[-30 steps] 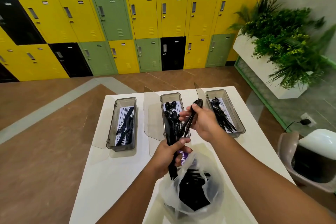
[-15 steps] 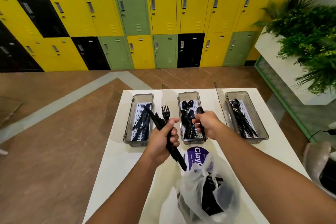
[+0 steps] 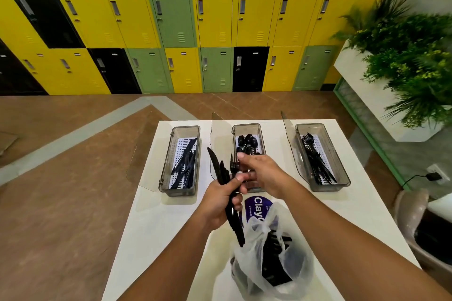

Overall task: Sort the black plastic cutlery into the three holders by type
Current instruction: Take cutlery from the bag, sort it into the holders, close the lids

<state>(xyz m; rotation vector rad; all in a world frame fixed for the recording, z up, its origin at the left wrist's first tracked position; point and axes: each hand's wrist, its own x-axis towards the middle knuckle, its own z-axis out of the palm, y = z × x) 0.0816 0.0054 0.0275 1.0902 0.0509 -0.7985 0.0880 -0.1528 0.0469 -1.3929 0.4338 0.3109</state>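
Observation:
Three clear grey holders stand in a row on the white table (image 3: 151, 227): the left holder (image 3: 186, 128) has knives, the middle holder (image 3: 247, 126) has spoons, the right holder (image 3: 309, 125) has forks. My left hand (image 3: 219, 203) grips a bundle of black cutlery (image 3: 220, 171), knives and a fork, in front of the middle holder. My right hand (image 3: 263, 173) is right beside the bundle with its fingers apart at the fork's head and nothing clearly held. A thin plastic bag (image 3: 269, 256) with more black cutlery lies near the table's front.
Each holder's clear lid stands open on its left side. A round purple label (image 3: 255, 205) lies on the table behind the bag. A chair (image 3: 415, 222) is at the right edge, with a planter (image 3: 403, 61) beyond it. Lockers line the far wall.
My right hand carried a spoon over the middle holder; the spoon is gone from it, and the hand has come back to the bundle. My left hand rose with the bundle.

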